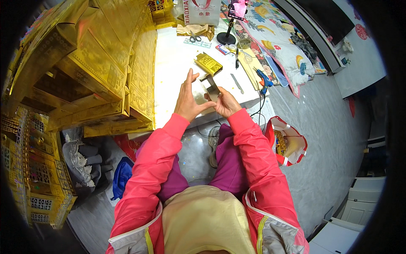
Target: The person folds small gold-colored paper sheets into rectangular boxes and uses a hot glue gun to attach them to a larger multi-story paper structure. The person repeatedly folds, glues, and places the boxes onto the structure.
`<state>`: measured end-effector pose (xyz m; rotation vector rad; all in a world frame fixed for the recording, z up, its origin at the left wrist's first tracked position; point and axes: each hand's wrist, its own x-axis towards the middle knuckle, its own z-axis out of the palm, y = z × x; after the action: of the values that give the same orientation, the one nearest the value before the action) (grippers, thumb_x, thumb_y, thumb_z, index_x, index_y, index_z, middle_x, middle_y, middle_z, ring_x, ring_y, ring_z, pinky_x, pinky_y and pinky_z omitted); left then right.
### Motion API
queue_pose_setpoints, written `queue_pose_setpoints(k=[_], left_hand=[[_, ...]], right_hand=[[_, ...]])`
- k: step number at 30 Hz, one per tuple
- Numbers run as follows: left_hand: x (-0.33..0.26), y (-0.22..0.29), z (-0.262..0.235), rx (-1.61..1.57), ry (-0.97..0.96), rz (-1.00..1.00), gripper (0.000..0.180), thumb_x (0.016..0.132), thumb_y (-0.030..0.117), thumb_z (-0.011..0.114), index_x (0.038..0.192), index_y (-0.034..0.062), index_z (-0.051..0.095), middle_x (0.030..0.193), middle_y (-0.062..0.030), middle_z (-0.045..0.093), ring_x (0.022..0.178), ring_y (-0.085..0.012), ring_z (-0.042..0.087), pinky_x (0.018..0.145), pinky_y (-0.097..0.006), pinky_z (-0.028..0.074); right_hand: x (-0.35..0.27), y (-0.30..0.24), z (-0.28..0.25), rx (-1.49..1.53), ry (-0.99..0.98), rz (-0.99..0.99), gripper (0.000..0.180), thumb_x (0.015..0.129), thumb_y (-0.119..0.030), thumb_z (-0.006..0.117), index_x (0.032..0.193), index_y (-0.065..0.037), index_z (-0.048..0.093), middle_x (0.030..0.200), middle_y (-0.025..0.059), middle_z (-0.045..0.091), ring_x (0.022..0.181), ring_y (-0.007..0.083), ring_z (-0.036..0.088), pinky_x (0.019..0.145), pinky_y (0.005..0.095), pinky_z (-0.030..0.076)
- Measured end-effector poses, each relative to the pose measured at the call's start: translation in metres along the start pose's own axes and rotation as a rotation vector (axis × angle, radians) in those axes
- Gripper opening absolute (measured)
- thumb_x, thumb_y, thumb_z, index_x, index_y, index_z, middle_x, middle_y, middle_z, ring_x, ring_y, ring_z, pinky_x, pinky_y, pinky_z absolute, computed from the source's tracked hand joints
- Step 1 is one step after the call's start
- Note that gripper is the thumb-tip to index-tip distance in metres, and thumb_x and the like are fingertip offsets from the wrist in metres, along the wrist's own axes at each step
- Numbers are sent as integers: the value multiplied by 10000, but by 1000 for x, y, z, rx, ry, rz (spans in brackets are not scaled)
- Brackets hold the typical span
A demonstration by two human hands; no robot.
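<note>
At the near edge of the white table, my right hand is closed on a small folded card piece, dark and pale with an open middle. My left hand is beside it, fingers raised and spread from the thumb. The left thumb stretches across to the lower end of the piece, by my right fingers; whether it presses on it I cannot tell. Just beyond lies a gold printed card box. A grey craft knife rests to the right of my right hand.
Large gold card structures crowd the left side. A blue glue gun with a cord sits at the table's right edge. Farther back are scissors, a black pen and a phone on a stand. A red-rimmed bag stands on the floor.
</note>
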<state>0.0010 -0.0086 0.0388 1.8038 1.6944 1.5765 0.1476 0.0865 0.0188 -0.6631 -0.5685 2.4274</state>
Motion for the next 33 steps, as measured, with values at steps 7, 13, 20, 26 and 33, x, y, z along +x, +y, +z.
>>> queue_pose_setpoints(k=[7, 13, 20, 26, 33], left_hand=[[3, 2, 2, 146, -34, 11, 988, 704, 270, 852, 1475, 13, 288, 1312, -193, 496, 1204, -331, 494, 1027, -408, 404], [4, -6, 2, 76, 41, -99, 845, 758, 267, 812, 1439, 12, 380, 1201, -174, 513, 1144, -308, 527, 973, -389, 447], [6, -15, -12, -856, -35, -629, 613, 915, 473, 627, 1332, 40, 508, 1197, -71, 595, 1087, -175, 571, 958, -332, 441], [6, 3, -19, -1334, -185, -897, 710, 904, 673, 464, 1313, 94, 501, 1128, -132, 603, 872, -287, 637, 817, -521, 554], [7, -8, -20, -1541, -295, -1044, 782, 894, 736, 390, 1219, 52, 583, 932, -128, 620, 763, -268, 626, 765, -458, 566]], right_hand=[[-1, -4, -2, -104, 40, 161, 387, 1047, -300, 368, 1228, 17, 497, 969, 143, 662, 764, 170, 649, 605, 244, 554], [-8, -3, 4, -889, 254, 158, 583, 992, -523, 396, 1091, 9, 612, 751, 123, 687, 569, 139, 593, 566, 257, 502], [-15, -19, 6, -1006, 310, -297, 362, 953, -328, 563, 1052, 8, 655, 759, 58, 659, 576, 97, 511, 587, 253, 438], [-23, -19, 21, -637, -222, -273, 423, 882, -132, 594, 1299, -69, 572, 1200, 20, 614, 929, 86, 544, 786, 273, 457], [-22, -16, 19, -678, -281, -335, 282, 886, -131, 655, 1154, -49, 618, 1009, -10, 635, 913, 83, 560, 782, 239, 451]])
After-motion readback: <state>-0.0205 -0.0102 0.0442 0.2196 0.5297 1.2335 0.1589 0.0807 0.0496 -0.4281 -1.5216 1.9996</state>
